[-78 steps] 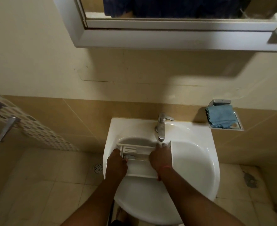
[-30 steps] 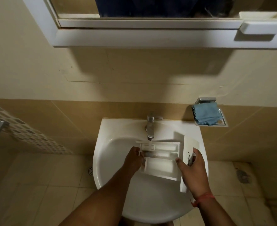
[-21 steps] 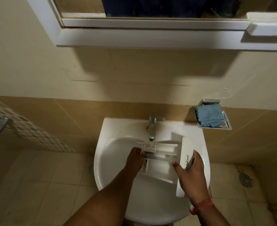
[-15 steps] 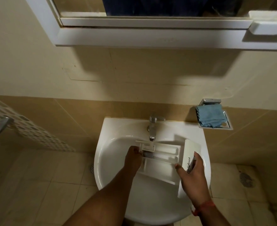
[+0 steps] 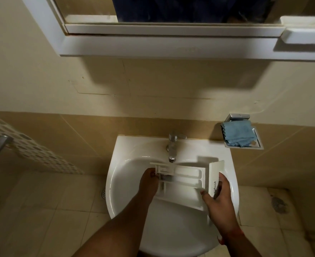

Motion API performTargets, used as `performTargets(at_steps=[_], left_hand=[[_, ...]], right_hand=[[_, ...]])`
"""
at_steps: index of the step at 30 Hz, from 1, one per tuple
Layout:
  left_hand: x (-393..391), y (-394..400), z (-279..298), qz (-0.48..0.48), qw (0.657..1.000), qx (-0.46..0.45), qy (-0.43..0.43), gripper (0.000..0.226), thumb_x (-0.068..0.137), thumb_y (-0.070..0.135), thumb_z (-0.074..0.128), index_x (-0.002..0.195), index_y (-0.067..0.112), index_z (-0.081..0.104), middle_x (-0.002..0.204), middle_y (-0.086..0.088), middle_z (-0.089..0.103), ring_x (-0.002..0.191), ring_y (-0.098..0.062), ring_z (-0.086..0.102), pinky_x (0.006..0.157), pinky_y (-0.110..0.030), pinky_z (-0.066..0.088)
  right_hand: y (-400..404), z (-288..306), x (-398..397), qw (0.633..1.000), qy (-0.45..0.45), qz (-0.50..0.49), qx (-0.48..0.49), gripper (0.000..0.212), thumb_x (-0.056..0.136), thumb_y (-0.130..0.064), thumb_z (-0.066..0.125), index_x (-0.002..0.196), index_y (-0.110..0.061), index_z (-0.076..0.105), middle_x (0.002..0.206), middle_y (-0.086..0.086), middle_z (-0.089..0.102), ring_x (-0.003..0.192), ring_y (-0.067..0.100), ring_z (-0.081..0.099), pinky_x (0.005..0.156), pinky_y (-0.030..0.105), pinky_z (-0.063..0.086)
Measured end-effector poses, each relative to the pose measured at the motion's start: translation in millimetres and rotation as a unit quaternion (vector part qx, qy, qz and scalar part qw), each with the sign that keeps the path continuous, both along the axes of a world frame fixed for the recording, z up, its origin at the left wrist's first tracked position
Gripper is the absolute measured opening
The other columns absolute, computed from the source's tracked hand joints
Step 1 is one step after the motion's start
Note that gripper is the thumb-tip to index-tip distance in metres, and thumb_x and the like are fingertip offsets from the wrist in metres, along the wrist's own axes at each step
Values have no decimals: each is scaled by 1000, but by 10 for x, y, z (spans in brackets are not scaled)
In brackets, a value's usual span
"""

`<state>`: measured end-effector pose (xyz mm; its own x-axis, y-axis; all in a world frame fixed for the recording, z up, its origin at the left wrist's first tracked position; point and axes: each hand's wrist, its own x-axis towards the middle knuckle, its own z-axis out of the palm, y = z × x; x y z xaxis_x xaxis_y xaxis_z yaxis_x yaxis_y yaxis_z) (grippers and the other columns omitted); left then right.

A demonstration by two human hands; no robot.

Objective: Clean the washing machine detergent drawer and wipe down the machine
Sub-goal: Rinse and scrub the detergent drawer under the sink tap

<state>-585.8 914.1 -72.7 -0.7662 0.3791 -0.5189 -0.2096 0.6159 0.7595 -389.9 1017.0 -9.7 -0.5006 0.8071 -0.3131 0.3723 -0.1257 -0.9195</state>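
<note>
Rinsing looks like the step we are doing, as we judge it: the detergent drawer [image 5: 180,180] is out of the machine and we are holding it over the basin [image 5: 127,164], under the tap [image 5: 172,147], though we cannot tell whether water is running. Our left hand [image 5: 149,184] is gripping the drawer's left end, fingers hidden. The drawer's compartments are looking bare and white, one darker patch near the left. Our right hand [image 5: 218,201] is clasping the front panel, thumb and fingers curled round it. A blue cloth [image 5: 236,134] is lying in the wall dish [image 5: 258,145]. Refitting and wiping the machine are still ahead.
</note>
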Motion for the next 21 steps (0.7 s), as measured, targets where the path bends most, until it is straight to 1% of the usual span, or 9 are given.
performTargets(at_steps=[4,6,8,9,11,13,15,18,21], left_hand=[[8,11,-23,7,1000,4,-18,15,90,6,55,93,20,60,85,2,63,87,-23,62,72,-29,46],[-11,4,-46,24,1000,7,-17,8,89,13,61,92,20,62,88,0,66,86,-21,63,73,-31,47],[-40,-13,-41,38,999,11,-12,7,89,17,64,89,23,61,87,1,67,83,-18,63,71,-30,46],[-57,-28,-47,40,999,11,-9,8,90,17,64,87,24,61,85,3,67,82,-16,63,70,-29,45],[-87,-57,-47,42,999,9,-3,12,92,16,62,83,25,60,82,3,66,79,-15,62,69,-29,46],[-104,-84,-60,54,999,-1,-6,12,93,16,61,83,24,60,83,0,66,80,-17,62,74,-33,51],[-106,-101,-74,65,998,-8,-9,11,92,17,62,84,24,60,84,0,67,82,-19,63,80,-36,52],[-89,-121,-91,78,997,-23,-9,10,90,18,63,83,24,60,82,-1,66,80,-20,62,76,-36,51],[-71,-125,-118,76,996,-45,-10,5,89,21,64,86,21,61,83,-3,65,79,-22,61,74,-35,51]], right_hand=[[54,8,-27,1000,7,-1,16,76,81,-40,74,145,-37,34,142,-13,48,132,9,46,112,45,39],[102,21,-68,1000,-2,8,3,67,80,-50,73,138,-41,41,134,-15,55,125,5,51,108,42,43],[151,54,-131,1000,-11,15,-14,45,85,-43,71,125,-42,51,119,-17,60,112,-5,55,102,33,45],[173,66,-165,1000,-12,15,-21,42,87,-39,70,124,-40,51,119,-16,59,113,-5,54,101,31,43],[221,46,-224,999,-30,16,-31,61,88,-38,70,142,-32,42,139,-7,50,131,10,45,108,34,37],[273,33,-294,998,-42,18,-52,76,88,-39,70,151,-25,31,152,1,38,140,16,35,110,33,32],[316,27,-352,996,-46,26,-69,78,88,-39,70,153,-23,29,154,4,36,141,16,34,109,31,31],[391,27,-436,995,-50,31,-78,77,89,-39,69,152,-21,30,154,4,36,141,16,34,108,29,30],[451,71,-522,993,-78,36,-77,84,78,-61,72,146,-24,40,148,2,46,135,19,44,111,36,36]])
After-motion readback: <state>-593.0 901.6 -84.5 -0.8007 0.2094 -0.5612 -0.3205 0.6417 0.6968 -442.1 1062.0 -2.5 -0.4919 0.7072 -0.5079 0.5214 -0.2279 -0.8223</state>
